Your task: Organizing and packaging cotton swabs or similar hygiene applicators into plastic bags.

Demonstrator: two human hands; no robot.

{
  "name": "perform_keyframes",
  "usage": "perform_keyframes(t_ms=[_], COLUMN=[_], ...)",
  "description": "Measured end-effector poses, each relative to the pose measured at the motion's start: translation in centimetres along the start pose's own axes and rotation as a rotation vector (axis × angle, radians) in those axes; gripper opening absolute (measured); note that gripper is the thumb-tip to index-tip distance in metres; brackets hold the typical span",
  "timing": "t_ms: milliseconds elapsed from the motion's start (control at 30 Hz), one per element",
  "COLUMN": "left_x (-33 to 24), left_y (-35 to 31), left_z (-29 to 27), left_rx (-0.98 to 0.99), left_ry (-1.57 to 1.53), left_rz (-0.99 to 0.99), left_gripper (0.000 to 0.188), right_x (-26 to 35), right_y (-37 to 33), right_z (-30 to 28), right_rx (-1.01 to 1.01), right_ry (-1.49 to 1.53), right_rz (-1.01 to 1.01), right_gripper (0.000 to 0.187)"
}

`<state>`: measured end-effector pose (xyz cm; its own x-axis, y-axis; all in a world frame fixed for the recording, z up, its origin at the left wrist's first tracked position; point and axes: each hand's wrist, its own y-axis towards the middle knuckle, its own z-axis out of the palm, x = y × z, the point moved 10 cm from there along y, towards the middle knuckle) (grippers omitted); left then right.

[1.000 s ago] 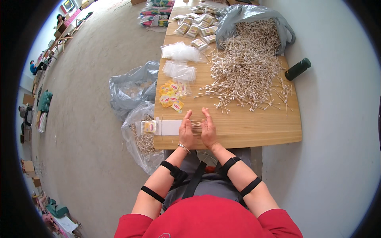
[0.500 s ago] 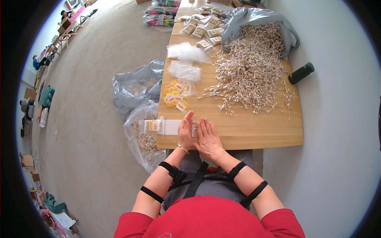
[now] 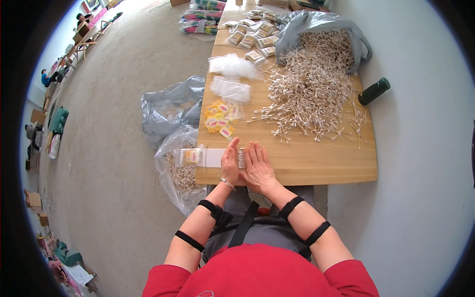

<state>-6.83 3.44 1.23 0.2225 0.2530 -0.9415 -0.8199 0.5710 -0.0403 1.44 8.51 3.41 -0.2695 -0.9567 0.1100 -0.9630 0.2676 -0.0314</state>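
Note:
A small row of cotton swabs (image 3: 241, 158) lies at the table's near edge between my hands. On its left side stands my left hand (image 3: 230, 161), set on edge with straight fingers. My right hand (image 3: 258, 166) lies palm down against the row's right side, fingers stretched out and covering part of it. Just left of my left hand is a white card strip (image 3: 213, 158), partly hidden by that hand. Beyond it, at the table's left edge, sits a clear packet of swabs (image 3: 190, 157) with a yellow label. Neither hand grasps anything.
A large swab pile (image 3: 311, 89) spills from a grey plastic bag (image 3: 363, 42). Yellow cards (image 3: 216, 121), clear bags (image 3: 230, 89) and filled packets (image 3: 255, 57) lie along the left. A dark green bottle (image 3: 374, 91) is at right; plastic sacks (image 3: 173, 106) stand on the floor.
My right hand has shifted very slightly left and away from me, still flat beside the swabs. The left hand stays nearly in place.

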Motion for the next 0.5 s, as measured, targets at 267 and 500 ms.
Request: perform_keyframes(t_ms=[267,500], left_x=[-0.5,-0.6], left_y=[1.0,1.7], left_z=[-0.1,0.5], left_rx=[0.013,0.038], left_ry=[-0.025,-0.032], left_rz=[0.028,0.026], left_gripper=[0.054,0.055], right_x=[-1.9,-5.9], right_y=[0.7,-0.2], right_z=[-2.0,-3.3], right_rx=[-0.217,-0.536], right_ry=[0.209,0.691], right_rz=[0.065,0.209], right_gripper=[0.086,0.062])
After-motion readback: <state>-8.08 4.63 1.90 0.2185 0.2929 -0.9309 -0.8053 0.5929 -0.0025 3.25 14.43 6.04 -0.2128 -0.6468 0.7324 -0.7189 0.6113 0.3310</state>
